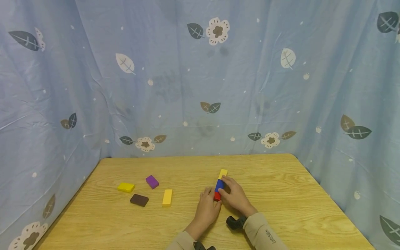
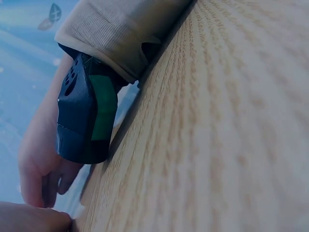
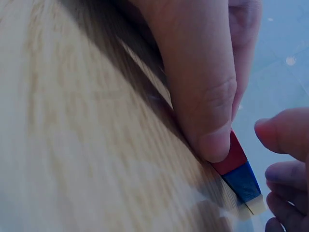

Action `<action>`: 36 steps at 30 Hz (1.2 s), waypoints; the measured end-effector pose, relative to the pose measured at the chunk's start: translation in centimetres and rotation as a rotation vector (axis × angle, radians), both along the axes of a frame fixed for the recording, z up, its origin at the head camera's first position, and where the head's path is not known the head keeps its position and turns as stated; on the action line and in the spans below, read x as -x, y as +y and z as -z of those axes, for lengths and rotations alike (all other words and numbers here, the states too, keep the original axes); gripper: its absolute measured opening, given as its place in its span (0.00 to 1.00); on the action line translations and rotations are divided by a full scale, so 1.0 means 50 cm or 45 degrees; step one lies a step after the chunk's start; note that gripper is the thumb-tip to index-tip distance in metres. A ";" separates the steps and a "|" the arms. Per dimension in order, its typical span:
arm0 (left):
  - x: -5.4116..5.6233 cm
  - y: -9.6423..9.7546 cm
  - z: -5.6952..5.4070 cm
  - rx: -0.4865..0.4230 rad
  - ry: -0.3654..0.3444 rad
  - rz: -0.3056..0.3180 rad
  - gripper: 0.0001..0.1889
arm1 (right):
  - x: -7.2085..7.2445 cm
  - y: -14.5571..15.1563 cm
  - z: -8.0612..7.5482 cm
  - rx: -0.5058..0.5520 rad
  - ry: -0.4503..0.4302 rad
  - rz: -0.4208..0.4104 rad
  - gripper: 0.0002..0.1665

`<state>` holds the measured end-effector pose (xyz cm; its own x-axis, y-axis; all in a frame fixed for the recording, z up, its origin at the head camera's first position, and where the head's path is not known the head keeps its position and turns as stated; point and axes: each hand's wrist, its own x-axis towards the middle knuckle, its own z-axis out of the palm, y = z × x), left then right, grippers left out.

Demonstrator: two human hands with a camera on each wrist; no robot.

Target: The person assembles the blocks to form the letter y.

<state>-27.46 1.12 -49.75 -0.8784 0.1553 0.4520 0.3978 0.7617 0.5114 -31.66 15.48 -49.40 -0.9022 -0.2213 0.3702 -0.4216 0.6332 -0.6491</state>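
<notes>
A red block (image 1: 217, 196), a blue block (image 1: 219, 185) and a light yellow block (image 1: 223, 174) form a line on the table, red at the near end. My left hand (image 1: 207, 207) holds the red block, thumb at its near end and fingers along its left side. In the right wrist view, the left thumb (image 3: 216, 145) covers part of the red block. Over the right side of the blue block is my right hand (image 1: 235, 197); the right wrist view shows its fingers (image 3: 287, 176) apart from the blocks. No block is clearly visible in the left wrist view.
Left on the wooden table (image 1: 265, 180) lie a yellow block (image 1: 126, 187), a dark brown block (image 1: 139, 200), a purple block (image 1: 152, 182) and an orange-yellow block (image 1: 167, 198). A patterned blue curtain (image 1: 175, 114) encloses the back and sides. Both wrists wear black cameras.
</notes>
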 end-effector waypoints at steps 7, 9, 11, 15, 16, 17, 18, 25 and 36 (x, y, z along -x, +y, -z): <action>-0.004 -0.001 -0.003 -0.079 -0.055 0.022 0.24 | 0.008 0.006 -0.003 -0.058 0.016 -0.061 0.34; -0.005 -0.001 -0.004 -0.102 -0.076 0.030 0.25 | 0.010 0.009 -0.002 -0.086 0.015 -0.075 0.34; -0.005 -0.001 -0.004 -0.120 -0.092 0.033 0.26 | 0.012 0.012 -0.001 -0.100 0.003 -0.090 0.35; -0.005 -0.002 -0.005 -0.134 -0.108 0.045 0.26 | 0.014 0.014 0.001 -0.126 -0.020 -0.106 0.35; -0.005 -0.002 -0.004 -0.135 -0.102 0.047 0.25 | 0.015 0.014 0.001 -0.126 -0.024 -0.110 0.35; -0.005 -0.004 -0.005 -0.137 -0.099 0.050 0.24 | 0.015 0.014 0.002 -0.130 -0.028 -0.108 0.35; -0.004 -0.005 -0.006 -0.142 -0.096 0.055 0.23 | 0.016 0.014 0.001 -0.130 -0.031 -0.110 0.34; 0.004 -0.016 -0.007 -0.197 -0.146 0.066 0.24 | 0.020 0.012 0.001 -0.128 -0.032 -0.117 0.35; 0.008 -0.044 -0.024 -0.384 -0.258 0.122 0.27 | 0.020 0.005 -0.006 -0.104 -0.073 -0.108 0.35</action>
<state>-27.86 -1.09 -48.57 -0.9427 0.1276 0.3082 0.3275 0.5290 0.7829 -32.64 15.74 -49.12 -0.8980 -0.3255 0.2959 -0.4398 0.6486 -0.6212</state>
